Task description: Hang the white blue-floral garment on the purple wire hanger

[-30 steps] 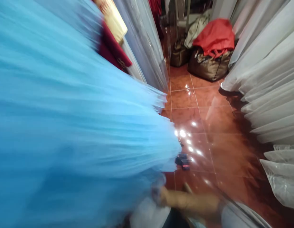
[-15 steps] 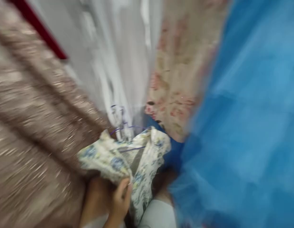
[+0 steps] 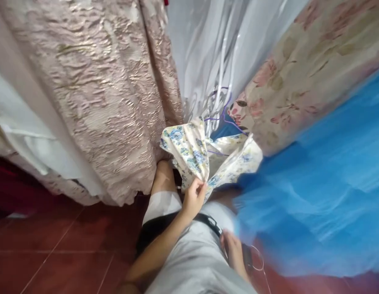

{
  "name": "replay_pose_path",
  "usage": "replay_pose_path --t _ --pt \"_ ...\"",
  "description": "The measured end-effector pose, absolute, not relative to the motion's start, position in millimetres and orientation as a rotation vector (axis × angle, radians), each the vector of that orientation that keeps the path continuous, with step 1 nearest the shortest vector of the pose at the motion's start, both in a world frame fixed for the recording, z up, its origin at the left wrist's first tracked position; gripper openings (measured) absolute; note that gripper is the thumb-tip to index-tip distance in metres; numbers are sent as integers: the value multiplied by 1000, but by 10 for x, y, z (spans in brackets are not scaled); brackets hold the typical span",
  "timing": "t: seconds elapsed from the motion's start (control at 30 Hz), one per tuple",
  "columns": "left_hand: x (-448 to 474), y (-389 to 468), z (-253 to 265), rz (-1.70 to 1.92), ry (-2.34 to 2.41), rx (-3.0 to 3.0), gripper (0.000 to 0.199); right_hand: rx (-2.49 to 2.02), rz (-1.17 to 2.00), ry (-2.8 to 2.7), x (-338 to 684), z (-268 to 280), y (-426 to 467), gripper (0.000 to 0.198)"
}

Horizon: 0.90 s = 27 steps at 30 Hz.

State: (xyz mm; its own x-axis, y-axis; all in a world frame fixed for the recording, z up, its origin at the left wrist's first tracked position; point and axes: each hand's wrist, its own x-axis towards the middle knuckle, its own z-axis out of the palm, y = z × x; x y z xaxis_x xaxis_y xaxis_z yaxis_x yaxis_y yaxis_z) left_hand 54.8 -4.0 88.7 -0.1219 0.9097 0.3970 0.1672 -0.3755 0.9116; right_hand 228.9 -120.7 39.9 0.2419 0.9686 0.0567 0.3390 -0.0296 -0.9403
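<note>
My left hand [image 3: 194, 198] pinches the front edge of a white garment printed with blue and yellow flowers [image 3: 189, 149]. That garment hangs on a thin purple hanger [image 3: 228, 118], and its neckline gapes open above my fingers. Down by my waist, my right hand [image 3: 234, 247] is curled beside the black belt strap [image 3: 208, 220]. Next to it is a dark device [image 3: 247, 256] with a thin pale cable; whether the fingers grip this device or something else is hard to make out.
Shiny pinkish brocade fabric [image 3: 116, 94] hangs at left. White hangers [image 3: 220, 77] hang against sheer white fabric [image 3: 192, 45] ahead. Beige floral cloth [image 3: 287, 90] and a large blue fabric [image 3: 315, 183] fill the right. Red floor tiles [image 3: 70, 249] show at lower left.
The view has swung left, so the floor and my right hand now show. My left hand still pinches the flowered garment, which now appears farther right and higher.
</note>
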Motion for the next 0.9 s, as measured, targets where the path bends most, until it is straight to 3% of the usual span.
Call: replay_pose_path --t 0.07,0.17,0.23,0.37,0.67,0.9 --pt "568 -41 880 1544 1176 1542 21 -1442 947 -1275 2289 441 -1110 53" --pt "528 -25 886 1548 1184 1560 12 -1259 938 -1375 2129 659 -676 31" --pt "476 -35 881 1553 1236 1591 7 -1126 883 -1453 1939 820 -398 30" --pt "386 -76 864 1561 1259 1638 12 -986 816 -1527 1687 972 -100 30" --pt "553 -179 1058 1481 1163 1744 18 -834 533 -1590 1916 1025 110 6" --pt "547 -258 1079 1497 1175 1821 15 -777 527 -1545 1875 1028 58 6"
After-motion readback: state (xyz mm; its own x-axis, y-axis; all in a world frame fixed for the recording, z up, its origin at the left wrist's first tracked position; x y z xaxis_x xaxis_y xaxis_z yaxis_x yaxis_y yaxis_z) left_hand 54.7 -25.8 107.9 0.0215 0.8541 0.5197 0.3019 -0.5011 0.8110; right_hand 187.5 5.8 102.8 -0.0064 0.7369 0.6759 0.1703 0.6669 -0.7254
